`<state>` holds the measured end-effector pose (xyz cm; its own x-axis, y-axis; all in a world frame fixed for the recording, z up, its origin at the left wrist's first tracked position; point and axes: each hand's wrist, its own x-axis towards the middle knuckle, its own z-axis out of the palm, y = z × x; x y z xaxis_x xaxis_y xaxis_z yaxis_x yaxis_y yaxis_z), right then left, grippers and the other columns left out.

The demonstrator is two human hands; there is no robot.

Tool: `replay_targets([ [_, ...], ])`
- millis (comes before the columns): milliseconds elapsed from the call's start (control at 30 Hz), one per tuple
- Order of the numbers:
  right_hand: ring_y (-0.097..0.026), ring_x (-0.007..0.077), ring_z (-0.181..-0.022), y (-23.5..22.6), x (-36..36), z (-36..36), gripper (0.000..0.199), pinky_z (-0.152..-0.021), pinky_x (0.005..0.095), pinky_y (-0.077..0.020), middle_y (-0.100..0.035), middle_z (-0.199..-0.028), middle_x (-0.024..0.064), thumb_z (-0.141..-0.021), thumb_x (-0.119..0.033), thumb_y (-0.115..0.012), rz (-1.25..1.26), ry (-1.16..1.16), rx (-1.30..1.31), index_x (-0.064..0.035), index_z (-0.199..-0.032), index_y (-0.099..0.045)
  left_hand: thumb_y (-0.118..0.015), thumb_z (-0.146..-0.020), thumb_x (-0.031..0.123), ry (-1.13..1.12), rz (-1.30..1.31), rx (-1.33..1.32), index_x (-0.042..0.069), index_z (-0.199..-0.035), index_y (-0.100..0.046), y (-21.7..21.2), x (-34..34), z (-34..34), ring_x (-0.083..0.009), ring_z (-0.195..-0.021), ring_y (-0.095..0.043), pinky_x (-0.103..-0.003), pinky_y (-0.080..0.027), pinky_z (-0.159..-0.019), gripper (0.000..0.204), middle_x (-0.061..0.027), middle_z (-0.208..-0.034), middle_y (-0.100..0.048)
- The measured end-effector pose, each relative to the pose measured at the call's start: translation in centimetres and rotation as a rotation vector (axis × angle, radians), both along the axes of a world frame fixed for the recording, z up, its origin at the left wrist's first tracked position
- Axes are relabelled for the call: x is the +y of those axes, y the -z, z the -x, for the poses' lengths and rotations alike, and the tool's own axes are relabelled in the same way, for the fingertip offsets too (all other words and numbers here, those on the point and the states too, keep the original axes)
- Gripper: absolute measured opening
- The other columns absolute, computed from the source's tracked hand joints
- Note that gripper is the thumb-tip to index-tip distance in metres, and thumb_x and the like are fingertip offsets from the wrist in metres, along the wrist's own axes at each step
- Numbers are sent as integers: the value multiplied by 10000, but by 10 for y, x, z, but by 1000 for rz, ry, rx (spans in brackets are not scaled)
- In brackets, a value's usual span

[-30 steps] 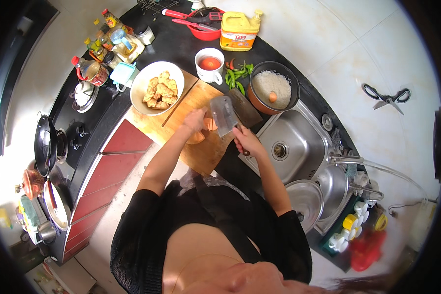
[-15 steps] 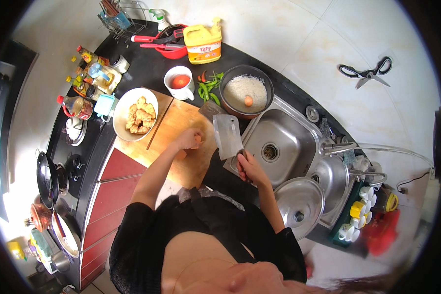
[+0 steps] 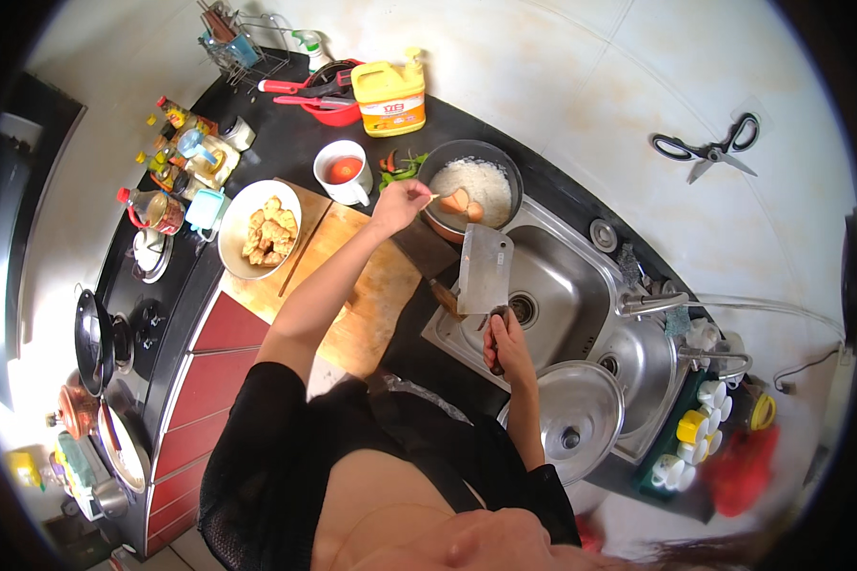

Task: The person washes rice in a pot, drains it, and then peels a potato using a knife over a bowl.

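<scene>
My left hand (image 3: 405, 204) reaches to the near left rim of the dark pot (image 3: 516, 176). Its fingertips pinch a small orange piece (image 3: 435, 196). Inside the pot lie white rice (image 3: 481, 179) and orange chunks (image 3: 458, 201) that look like carrot. My right hand (image 3: 507, 348) grips the dark handle of a cleaver (image 3: 486, 271), its broad blade raised over the sink's left edge. The wooden cutting board (image 3: 376, 305) lies below my left forearm, which partly hides another orange bit on it. A second, darker cleaver (image 3: 424, 249) with a brown handle lies beside the board.
A white bowl of knobbly ginger-like pieces (image 3: 271, 231) and a chopstick rest on the board's left. Behind are a white mug (image 3: 343, 190) with something red, peppers (image 3: 400, 171) and a yellow jug (image 3: 388, 100). At right are the steel sink (image 3: 567, 276) and a pot lid (image 3: 581, 419).
My left hand has moved from the board up to the pot, and more orange chunks lie on the rice. The cleaver has shifted right in my right hand.
</scene>
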<state>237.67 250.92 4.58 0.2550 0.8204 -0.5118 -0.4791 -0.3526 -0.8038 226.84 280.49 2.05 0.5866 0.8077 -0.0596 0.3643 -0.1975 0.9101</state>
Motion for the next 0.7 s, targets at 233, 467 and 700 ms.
replay_targets([
  [233, -376, 74, -368, 6, 6, 15, 178, -313, 209, -320, -412, -583, 7, -906, -244, -407, -21, -62, -36, -81, -848, -370, -595, -790, 89, -138, 289, -232, 16, -840, -627, -4, -25, 59, -49, -587, -487, -185, -392, -533, 94, 6, -688, -581],
  [467, -361, 75, -387, -5, 3, 34, 181, -320, 215, -320, -404, -594, 12, -909, -252, -399, -55, 25, -52, -85, -844, -373, -595, -711, 49, -187, -95, -154, 27, -1073, -538, -23, -23, 9, -156, -711, -594, -268, -474, -679, 367, -118, -913, -601],
  [700, -394, 83, -370, -8, 9, 54, 161, -324, 221, -330, -411, -533, 5, -891, -220, -421, -1, -155, -447, -68, -873, -374, -645, -697, 161, -79, -260, 28, 55, -1081, -523, -25, -45, 129, -257, -968, -532, -336, -419, -843, 417, -153, -1047, -549],
])
